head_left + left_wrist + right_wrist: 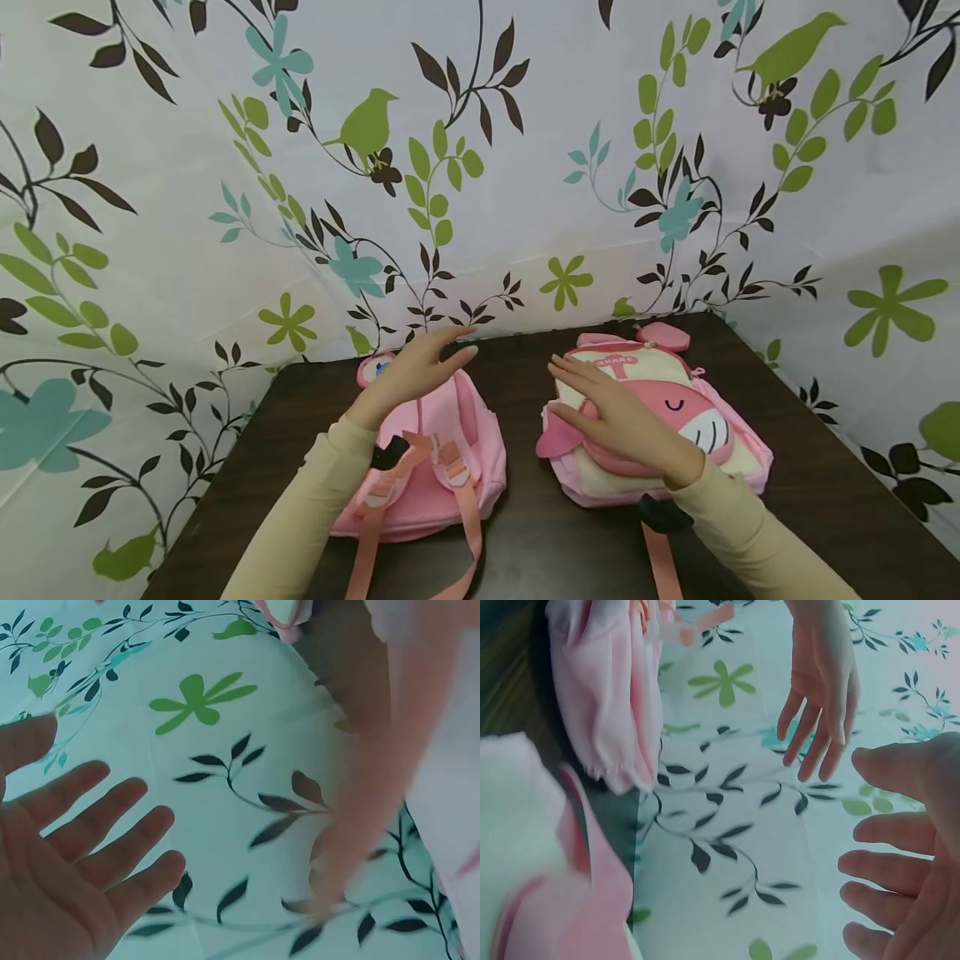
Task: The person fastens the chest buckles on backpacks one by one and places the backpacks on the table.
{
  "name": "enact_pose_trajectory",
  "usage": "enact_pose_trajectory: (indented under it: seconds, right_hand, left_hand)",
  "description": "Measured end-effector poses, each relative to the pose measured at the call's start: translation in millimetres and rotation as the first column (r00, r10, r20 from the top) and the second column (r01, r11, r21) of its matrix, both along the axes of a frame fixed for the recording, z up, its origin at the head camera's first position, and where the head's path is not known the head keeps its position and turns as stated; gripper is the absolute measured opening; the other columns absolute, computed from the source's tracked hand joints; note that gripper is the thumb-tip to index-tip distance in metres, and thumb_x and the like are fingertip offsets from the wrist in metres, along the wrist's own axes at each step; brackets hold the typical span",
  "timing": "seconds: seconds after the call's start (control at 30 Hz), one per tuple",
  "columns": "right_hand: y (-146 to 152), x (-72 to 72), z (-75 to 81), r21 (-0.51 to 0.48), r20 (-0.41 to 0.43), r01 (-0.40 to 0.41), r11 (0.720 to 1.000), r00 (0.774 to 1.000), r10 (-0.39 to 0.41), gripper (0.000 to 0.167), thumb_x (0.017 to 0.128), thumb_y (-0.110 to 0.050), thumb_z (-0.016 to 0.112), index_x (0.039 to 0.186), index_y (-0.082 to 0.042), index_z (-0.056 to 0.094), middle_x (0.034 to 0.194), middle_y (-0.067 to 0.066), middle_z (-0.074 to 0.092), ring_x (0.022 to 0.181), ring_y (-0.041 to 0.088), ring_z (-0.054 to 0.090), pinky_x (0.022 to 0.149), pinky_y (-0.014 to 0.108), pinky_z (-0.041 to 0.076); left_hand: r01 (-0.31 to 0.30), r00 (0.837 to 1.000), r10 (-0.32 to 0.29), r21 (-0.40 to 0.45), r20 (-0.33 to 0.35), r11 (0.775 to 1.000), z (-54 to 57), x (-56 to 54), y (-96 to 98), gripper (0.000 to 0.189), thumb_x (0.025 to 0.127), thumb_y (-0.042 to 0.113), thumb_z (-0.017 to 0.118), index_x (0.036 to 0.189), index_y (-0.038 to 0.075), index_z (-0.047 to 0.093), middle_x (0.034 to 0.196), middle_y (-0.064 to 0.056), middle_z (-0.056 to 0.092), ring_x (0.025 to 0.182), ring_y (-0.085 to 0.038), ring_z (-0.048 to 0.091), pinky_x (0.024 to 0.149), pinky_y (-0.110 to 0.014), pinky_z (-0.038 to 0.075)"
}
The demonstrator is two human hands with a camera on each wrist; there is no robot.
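Observation:
Two pink backpacks lie side by side. The left backpack (480,425) has its strap side up, and its salmon webbing straps (470,521) trail toward me. Over its upper part hovers my left hand (412,375), fingers extended and holding nothing. Front up, the right backpack (652,392) shows a cream panel and a pink whale-like face with a closed eye and striped mouth. My right hand (618,417) is held above that face with straight fingers and nothing in its grasp. Both wrist views show spread, bare fingers, on the left hand (67,862) and the right hand (907,855).
Both bags rest on a dark brown table (240,467). Behind and beside it hangs a white cloth (480,275) printed with leaves, birds and flowers. A small pink pouch-like piece (666,336) sticks out at the right bag's top, and a strap (660,558) trails below it.

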State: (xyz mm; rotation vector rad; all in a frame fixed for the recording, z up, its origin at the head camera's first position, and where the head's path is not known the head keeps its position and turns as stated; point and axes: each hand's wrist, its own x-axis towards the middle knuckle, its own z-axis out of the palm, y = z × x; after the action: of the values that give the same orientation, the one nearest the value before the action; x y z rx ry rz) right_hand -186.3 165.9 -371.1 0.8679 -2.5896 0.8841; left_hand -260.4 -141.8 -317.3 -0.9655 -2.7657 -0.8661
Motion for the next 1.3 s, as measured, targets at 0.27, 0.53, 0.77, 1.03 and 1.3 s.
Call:
enact_pose_trajectory:
  seconds: [0.27, 0.53, 0.77, 1.03, 1.3]
  right_hand:
    - [39, 18.1, -5.1, 0.03, -0.033, 0.108, 0.994, 0.994, -0.107, 0.061, 0.095, -0.031, 0.07, 0.148, -0.007, 0.051, 0.153, 0.013, 0.047, 0.143, 0.037, 0.038, 0.109, 0.061, 0.035]
    - [63, 31.2, -19.0, 0.059, -0.05, 0.177, 0.982, 0.984, -0.174, 0.061, 0.095, -0.036, 0.07, 0.146, -0.006, 0.053, 0.152, 0.012, 0.048, 0.141, 0.036, 0.04, 0.11, 0.054, 0.036]
    - [71, 43.8, -33.8, 0.095, -0.051, 0.174, 0.98, 0.984, -0.17, 0.067, 0.091, -0.035, 0.075, 0.144, -0.002, 0.054, 0.149, 0.017, 0.05, 0.137, 0.04, 0.043, 0.104, 0.06, 0.04]
    - [71, 54.5, -57.6, 0.12, -0.122, 0.133, 0.984, 0.985, -0.119, 0.071, 0.084, -0.037, 0.082, 0.141, -0.003, 0.057, 0.145, 0.015, 0.055, 0.133, 0.042, 0.048, 0.107, 0.045, 0.042]
    - [65, 58.5, -81.4, 0.133, -0.133, 0.045, 0.99, 0.991, -0.027, 0.074, 0.079, -0.034, 0.086, 0.139, -0.001, 0.058, 0.144, 0.018, 0.055, 0.131, 0.044, 0.048, 0.113, 0.01, 0.004]
  left_hand:
    - [-0.004, 0.998, 0.003, -0.023, -0.055, 1.0, 4.9, -39.4, 44.5, 0.049, 0.105, 0.033, 0.055, 0.147, 0.009, 0.051, 0.147, -0.012, 0.053, 0.136, -0.03, 0.049, 0.111, -0.048, 0.039]
    - [-0.081, 0.982, 0.041, -0.216, -0.185, 0.973, -7.0, -76.0, 78.4, 0.045, 0.105, 0.032, 0.054, 0.142, 0.006, 0.056, 0.143, -0.013, 0.057, 0.134, -0.029, 0.051, 0.108, -0.046, 0.043]
    - [-0.105, 0.952, -0.008, -0.35, -0.306, 0.931, -41.0, -94.8, 100.9, 0.04, 0.104, 0.029, 0.055, 0.134, 0.003, 0.062, 0.128, -0.015, 0.066, 0.118, -0.032, 0.062, 0.101, -0.044, 0.048]
    - [-0.132, 0.952, -0.003, -0.419, -0.306, 0.898, -85.0, -95.3, 126.9, 0.043, 0.106, 0.038, 0.051, 0.137, 0.009, 0.061, 0.132, -0.01, 0.065, 0.122, -0.032, 0.06, 0.105, -0.05, 0.044]
    - [-0.077, 0.971, -0.025, -0.409, -0.238, 0.909, -101.0, -87.5, 143.5, 0.045, 0.106, 0.036, 0.051, 0.144, 0.012, 0.056, 0.14, -0.009, 0.06, 0.131, -0.028, 0.054, 0.113, -0.049, 0.036]
